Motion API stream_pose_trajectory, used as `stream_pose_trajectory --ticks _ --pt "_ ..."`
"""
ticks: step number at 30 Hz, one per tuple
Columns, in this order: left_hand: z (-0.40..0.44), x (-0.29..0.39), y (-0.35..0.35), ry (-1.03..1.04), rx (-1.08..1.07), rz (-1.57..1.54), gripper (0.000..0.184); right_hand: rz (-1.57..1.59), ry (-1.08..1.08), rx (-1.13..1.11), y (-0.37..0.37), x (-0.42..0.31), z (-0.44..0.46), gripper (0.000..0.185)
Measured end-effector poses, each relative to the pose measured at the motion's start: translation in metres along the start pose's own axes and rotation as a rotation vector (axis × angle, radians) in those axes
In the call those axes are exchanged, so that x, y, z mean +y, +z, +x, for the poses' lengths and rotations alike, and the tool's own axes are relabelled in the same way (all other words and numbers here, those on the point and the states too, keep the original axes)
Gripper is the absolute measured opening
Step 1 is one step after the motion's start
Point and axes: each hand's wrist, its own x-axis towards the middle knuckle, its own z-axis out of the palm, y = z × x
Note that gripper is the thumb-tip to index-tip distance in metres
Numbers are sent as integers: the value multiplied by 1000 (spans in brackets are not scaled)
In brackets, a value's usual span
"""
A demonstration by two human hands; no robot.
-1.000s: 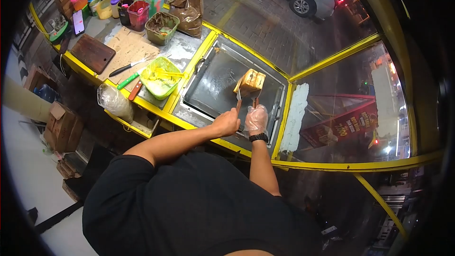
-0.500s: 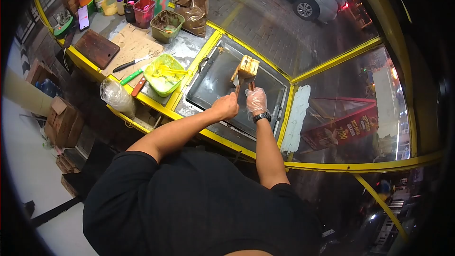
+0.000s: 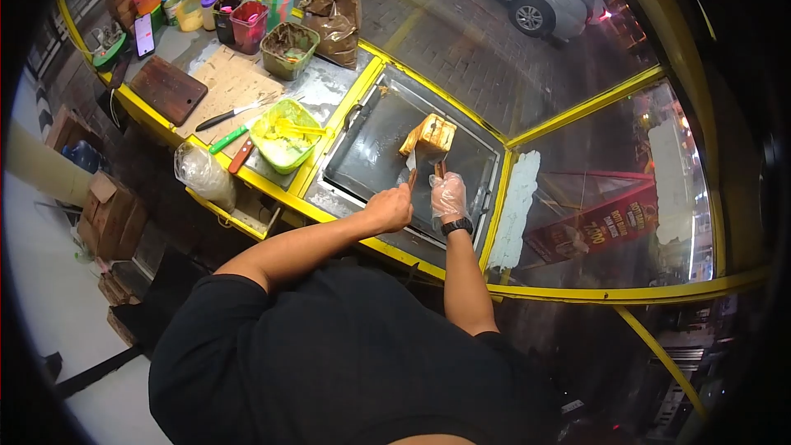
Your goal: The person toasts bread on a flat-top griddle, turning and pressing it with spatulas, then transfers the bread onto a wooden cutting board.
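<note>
A browned block of toasted bread (image 3: 435, 133) sits over the dark griddle (image 3: 362, 152), its layered side facing me. My left hand (image 3: 390, 209) is bare and wrapped round the wooden handle of a spatula (image 3: 411, 163), whose metal blade reaches the bread's near left side. In a clear plastic glove, my right hand (image 3: 449, 196) grips a second wooden-handled spatula (image 3: 440, 168) at the bread's near right side. Its blade is mostly hidden by the bread. A watch (image 3: 456, 226) is on my right wrist.
Left of the griddle stands a green tub (image 3: 284, 138) of yellow spread, beside a red-handled tool (image 3: 241, 156) and a knife (image 3: 227, 118). Further back are a cutting board (image 3: 169, 89), a brown-smeared container (image 3: 289, 49) and a brown bag (image 3: 333, 21). Yellow-framed clear panels border the griddle.
The bread has shifted slightly right and down, turning so that more of its layered left side shows. Both hands have moved a little toward me, still holding the spatulas.
</note>
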Motion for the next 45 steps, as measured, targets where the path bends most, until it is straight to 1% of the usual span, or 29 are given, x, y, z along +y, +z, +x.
stream_pose_trajectory --ticks 4,7,13,19,22,25,29,31,34,37,40,43,45 --pt "1 -4 0 -13 11 7 31 10 17 -27 1 -5 -4 20" --pt "0 -3 -1 -14 4 14 31 9 40 -4 1 -9 -8 20" --pt "0 0 -4 -36 -10 23 31 61 5 33 11 2 -7 24" --pt "1 -2 -4 -35 -24 37 32 12 48 -30 3 -9 -11 18" --pt "-1 -1 -4 -59 3 47 32 -83 41 53 7 -8 -18 15" --pt "-1 0 -6 -41 60 27 31 -71 57 88 6 -11 -29 13" --pt "-3 3 -6 -22 50 31 31 -12 32 121 20 11 -19 13" --pt "1 4 -5 -20 24 14 32 3 11 107 9 9 -15 14" --pt "3 9 -10 -14 13 17 32 7 45 42 0 13 -11 16" --pt "5 15 -17 -26 14 11 30 -28 46 79 -11 6 -19 17" --pt "10 13 -10 -12 39 29 30 -80 67 114 -13 3 -20 17" --pt "11 21 -9 2 36 53 29 -42 -80 147 13 50 -7 16" --pt "11 28 -15 17 -20 84 30 333 153 2 19 76 0 15"
